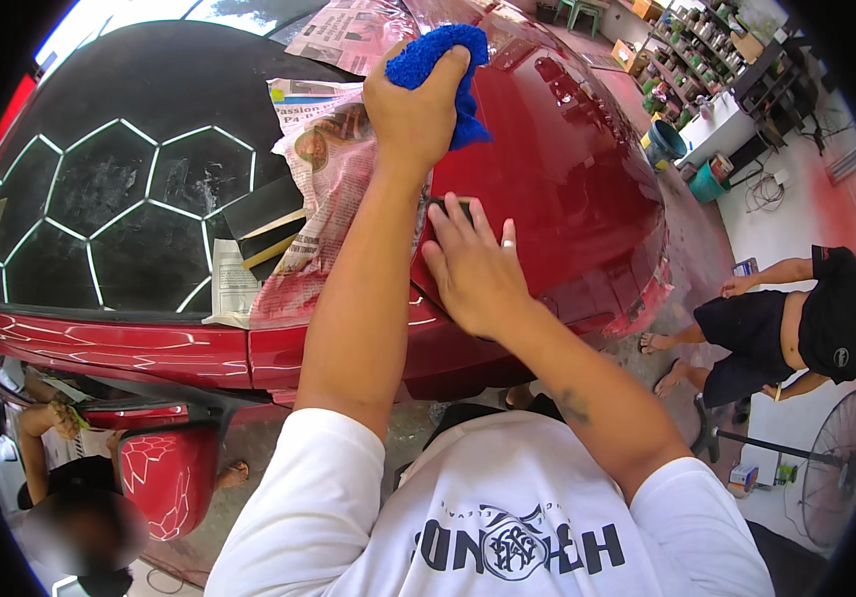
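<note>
Well, the nubby blue cloth bulges, clamped in the left grip; right grip, I can't tell.

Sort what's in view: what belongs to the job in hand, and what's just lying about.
Seemingly part of the job:
blue cloth, bunched in the left hand
dark pad, under the right hand
red car panel
newspaper sheets beside the panel

Apparently just lying about:
standing fan
teal bucket
</note>
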The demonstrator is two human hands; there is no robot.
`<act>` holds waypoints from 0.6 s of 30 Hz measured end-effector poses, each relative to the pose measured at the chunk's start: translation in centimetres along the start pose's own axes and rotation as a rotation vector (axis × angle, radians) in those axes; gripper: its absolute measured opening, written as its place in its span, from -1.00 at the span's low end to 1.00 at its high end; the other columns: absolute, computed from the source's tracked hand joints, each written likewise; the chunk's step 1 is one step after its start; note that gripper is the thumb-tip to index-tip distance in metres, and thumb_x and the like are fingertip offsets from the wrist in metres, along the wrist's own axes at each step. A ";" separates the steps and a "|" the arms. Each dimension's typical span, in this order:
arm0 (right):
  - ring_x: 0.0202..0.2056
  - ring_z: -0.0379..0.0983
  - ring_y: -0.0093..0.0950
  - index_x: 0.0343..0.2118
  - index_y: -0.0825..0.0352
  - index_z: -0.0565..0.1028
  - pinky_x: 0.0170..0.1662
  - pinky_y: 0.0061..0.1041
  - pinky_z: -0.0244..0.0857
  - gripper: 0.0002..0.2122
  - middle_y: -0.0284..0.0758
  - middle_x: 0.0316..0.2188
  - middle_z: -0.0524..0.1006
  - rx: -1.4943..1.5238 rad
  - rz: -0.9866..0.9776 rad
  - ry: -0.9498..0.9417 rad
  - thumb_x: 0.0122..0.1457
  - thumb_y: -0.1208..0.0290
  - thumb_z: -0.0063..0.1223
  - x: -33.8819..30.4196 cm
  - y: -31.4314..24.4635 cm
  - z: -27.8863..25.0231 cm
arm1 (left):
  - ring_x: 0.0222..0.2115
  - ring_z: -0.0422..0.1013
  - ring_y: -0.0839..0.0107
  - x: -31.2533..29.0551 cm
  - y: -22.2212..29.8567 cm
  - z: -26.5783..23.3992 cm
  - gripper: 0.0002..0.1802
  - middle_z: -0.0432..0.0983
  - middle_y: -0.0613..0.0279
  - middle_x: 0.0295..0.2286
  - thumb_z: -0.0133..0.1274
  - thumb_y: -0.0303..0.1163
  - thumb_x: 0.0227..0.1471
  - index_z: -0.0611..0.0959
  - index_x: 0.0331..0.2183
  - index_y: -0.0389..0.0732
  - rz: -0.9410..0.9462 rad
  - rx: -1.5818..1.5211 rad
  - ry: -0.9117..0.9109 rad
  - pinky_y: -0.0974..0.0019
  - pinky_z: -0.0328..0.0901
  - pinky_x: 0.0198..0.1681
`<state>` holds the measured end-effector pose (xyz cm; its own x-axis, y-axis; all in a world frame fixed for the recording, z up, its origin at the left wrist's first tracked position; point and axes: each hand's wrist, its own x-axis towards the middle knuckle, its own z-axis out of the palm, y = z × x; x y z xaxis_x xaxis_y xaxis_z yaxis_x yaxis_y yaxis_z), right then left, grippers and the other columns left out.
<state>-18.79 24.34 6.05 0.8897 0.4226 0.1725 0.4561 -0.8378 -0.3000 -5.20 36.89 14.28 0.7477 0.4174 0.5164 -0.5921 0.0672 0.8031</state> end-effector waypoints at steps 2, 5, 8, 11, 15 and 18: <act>0.54 0.02 0.10 0.45 0.38 0.29 0.44 0.47 -0.08 -0.43 -0.04 0.54 0.18 -0.018 -0.093 0.006 0.56 0.09 -0.16 -3.5 -1.2 0.5 | -0.48 0.55 0.57 0.0 0.0 -0.1 -0.75 0.71 0.32 -0.48 0.40 -0.30 0.12 0.80 -0.30 -0.31 -0.016 -0.004 0.027 0.38 0.45 -0.34; 0.55 0.00 0.07 0.47 0.35 0.28 0.44 0.47 -0.08 -0.42 -0.06 0.55 0.17 -0.018 -0.125 -0.052 0.55 0.07 -0.16 -5.4 -1.1 0.1 | -0.49 0.53 0.58 -0.3 0.8 0.1 -0.76 0.71 0.34 -0.46 0.41 -0.31 0.12 0.80 -0.30 -0.30 -0.010 -0.086 0.048 0.39 0.43 -0.37; 0.57 0.00 0.03 0.47 0.29 0.29 0.45 0.48 -0.09 -0.43 -0.10 0.56 0.17 -0.013 -0.071 -0.044 0.55 0.05 -0.18 -0.8 0.5 0.1 | -0.47 0.56 0.58 -0.1 0.8 -0.5 -0.78 0.71 0.33 -0.45 0.41 -0.32 0.13 0.80 -0.30 -0.29 -0.007 -0.061 0.078 0.40 0.44 -0.37; 0.57 0.00 0.00 0.46 0.24 0.28 0.46 0.47 -0.09 -0.45 -0.13 0.57 0.16 -0.014 0.006 -0.013 0.57 0.03 -0.22 5.7 3.9 1.3 | -0.47 0.57 0.57 0.5 0.6 -0.4 -0.78 0.72 0.31 -0.44 0.42 -0.33 0.13 0.80 -0.30 -0.30 -0.013 -0.098 0.098 0.41 0.44 -0.34; 0.57 0.00 0.02 0.46 0.23 0.26 0.47 0.46 -0.09 -0.46 -0.13 0.57 0.16 -0.010 0.063 -0.093 0.59 0.01 -0.28 11.3 6.2 0.4 | -0.45 0.58 0.56 0.5 1.2 0.3 -0.77 0.73 0.29 -0.42 0.42 -0.33 0.14 0.80 -0.29 -0.30 -0.037 -0.070 0.107 0.41 0.45 -0.32; 0.57 -0.04 0.06 0.44 0.28 0.26 0.48 0.45 -0.10 -0.46 -0.07 0.56 0.14 0.032 0.009 -0.052 0.59 0.03 -0.26 8.0 4.8 1.0 | -0.46 0.57 0.55 0.4 0.8 0.4 -0.77 0.72 0.28 -0.42 0.42 -0.33 0.14 0.80 -0.28 -0.30 -0.016 -0.037 0.086 0.41 0.44 -0.33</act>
<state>-9.45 24.10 5.07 0.8929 0.4337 0.1208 0.4481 -0.8305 -0.3309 -5.24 36.79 15.29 0.7294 0.4921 0.4752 -0.5924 0.1069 0.7985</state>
